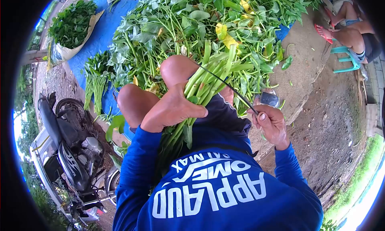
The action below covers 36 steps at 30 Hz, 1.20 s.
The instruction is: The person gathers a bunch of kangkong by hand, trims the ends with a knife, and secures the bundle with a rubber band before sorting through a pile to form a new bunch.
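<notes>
My left hand (174, 108) is wrapped around a bundle of water spinach (206, 82), its cut stem ends pointing up and away and its leaves hanging back by my left forearm. In my right hand (270, 122), thumb and fingers pinch the near end of a long, thin dark strip (236, 92). It runs in a slight curve from those fingers up to the stems and crosses over them below their cut ends. Whether it is a blade or a tie I cannot tell. Just beyond my knees lies a large heap of loose water spinach (152, 34) with some yellow leaves.
A blue tarp (94, 34) lies under the heap. Tied bunches (98, 84) rest on its left, near a full sack of greens (74, 26). A motorcycle (76, 146) stands at left. At right, a person's leg (351, 40) shows beside a teal stool (345, 60).
</notes>
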### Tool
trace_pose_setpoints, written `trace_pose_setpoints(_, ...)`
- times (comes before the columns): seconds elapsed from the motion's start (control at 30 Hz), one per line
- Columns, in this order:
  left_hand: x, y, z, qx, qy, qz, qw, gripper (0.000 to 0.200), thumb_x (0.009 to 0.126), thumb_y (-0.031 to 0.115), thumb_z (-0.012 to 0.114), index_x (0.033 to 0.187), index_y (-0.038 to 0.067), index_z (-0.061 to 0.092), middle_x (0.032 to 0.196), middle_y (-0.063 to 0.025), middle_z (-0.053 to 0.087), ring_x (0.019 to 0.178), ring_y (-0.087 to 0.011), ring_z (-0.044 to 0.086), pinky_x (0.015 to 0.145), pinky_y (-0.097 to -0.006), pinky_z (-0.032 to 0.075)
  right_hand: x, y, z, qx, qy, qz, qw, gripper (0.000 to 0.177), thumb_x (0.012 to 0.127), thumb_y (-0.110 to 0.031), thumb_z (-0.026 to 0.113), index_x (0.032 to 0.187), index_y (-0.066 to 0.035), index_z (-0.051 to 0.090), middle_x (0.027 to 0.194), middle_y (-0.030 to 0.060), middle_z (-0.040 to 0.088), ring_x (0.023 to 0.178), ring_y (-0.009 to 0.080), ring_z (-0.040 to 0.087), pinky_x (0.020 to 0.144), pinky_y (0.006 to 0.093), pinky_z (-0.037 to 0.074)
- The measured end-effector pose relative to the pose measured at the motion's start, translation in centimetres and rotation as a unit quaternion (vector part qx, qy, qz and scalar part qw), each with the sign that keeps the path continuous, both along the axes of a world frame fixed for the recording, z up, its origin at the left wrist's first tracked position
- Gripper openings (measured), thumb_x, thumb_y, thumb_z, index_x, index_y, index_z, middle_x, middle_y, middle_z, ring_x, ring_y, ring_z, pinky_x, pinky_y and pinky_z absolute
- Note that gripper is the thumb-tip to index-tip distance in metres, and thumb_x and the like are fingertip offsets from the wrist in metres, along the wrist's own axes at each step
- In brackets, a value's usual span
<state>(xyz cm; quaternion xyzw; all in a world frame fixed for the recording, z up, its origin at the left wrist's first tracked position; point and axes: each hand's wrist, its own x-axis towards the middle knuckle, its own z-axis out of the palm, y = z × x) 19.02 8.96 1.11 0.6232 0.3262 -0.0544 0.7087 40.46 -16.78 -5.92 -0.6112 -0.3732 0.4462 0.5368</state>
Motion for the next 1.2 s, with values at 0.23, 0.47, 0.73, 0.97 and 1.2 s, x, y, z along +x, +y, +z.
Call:
trace_pose_setpoints(0.23,-0.2,-0.5,-0.1,0.042,0.001,0.017,0.999,0.051,0.076,0.010,0.082,0.122,-0.003,0.065,0.093,-0.0010,0.065,0.081,-0.0118,0.058,0.075,-0.0298,0.051,-0.2,0.5,0.6,-0.037,-0.085,0.001,0.996,0.054,0.108,-0.047,0.060,0.117,0.004,0.073,0.076,0.0030,0.061,0.067,0.0092,0.053,0.062,0.0267,0.043)
trace_pose_setpoints(0.47,0.4,-1.1,-0.2,-0.034,-0.034,-0.002,0.999,0.055,0.076,0.005,0.083,0.127,0.001,0.064,0.095,0.0014,0.063,0.084,-0.0095,0.056,0.076,-0.0274,0.049,0.4,3.7,0.3,-0.036,-0.135,0.017,0.990,0.041,0.106,-0.035,0.064,0.114,0.004,0.075,0.081,0.0106,0.070,0.073,0.0163,0.064,0.066,0.0326,0.051)
trace_pose_setpoints(0.73,0.3,0.4,-0.4,-0.068,-0.024,-0.037,0.997,0.054,0.073,0.007,0.087,0.122,0.004,0.064,0.091,-0.0017,0.067,0.082,-0.0138,0.062,0.075,-0.0303,0.051,0.6,4.9,-0.3,-0.094,-0.154,0.032,0.983,0.038,0.106,-0.033,0.063,0.118,0.001,0.075,0.094,0.0167,0.076,0.083,0.0209,0.071,0.074,0.0362,0.054)
trace_pose_setpoints(0.97,-3.6,3.3,0.3,-0.154,-0.093,0.033,0.983,0.074,0.065,0.013,0.090,0.130,-0.001,0.057,0.087,-0.0091,0.067,0.077,-0.0211,0.066,0.071,-0.0351,0.055,1.7,0.3,-13.4,-0.129,-0.104,-0.051,0.985,0.026,0.101,-0.020,0.068,0.119,-0.003,0.077,0.100,0.0153,0.080,0.085,0.0250,0.075,0.077,0.0372,0.058)
trace_pose_setpoints(1.2,-4.5,3.5,-0.1,-0.157,-0.111,0.058,0.980,0.076,0.066,0.022,0.088,0.131,-0.002,0.056,0.086,-0.0103,0.067,0.076,-0.0221,0.067,0.072,-0.0359,0.056,2.7,4.7,-30.7,-0.195,-0.330,-0.202,0.901,0.033,0.101,-0.035,0.065,0.119,-0.007,0.065,0.112,0.0275,0.066,0.100,0.0515,0.064,0.085,0.0573,0.053)
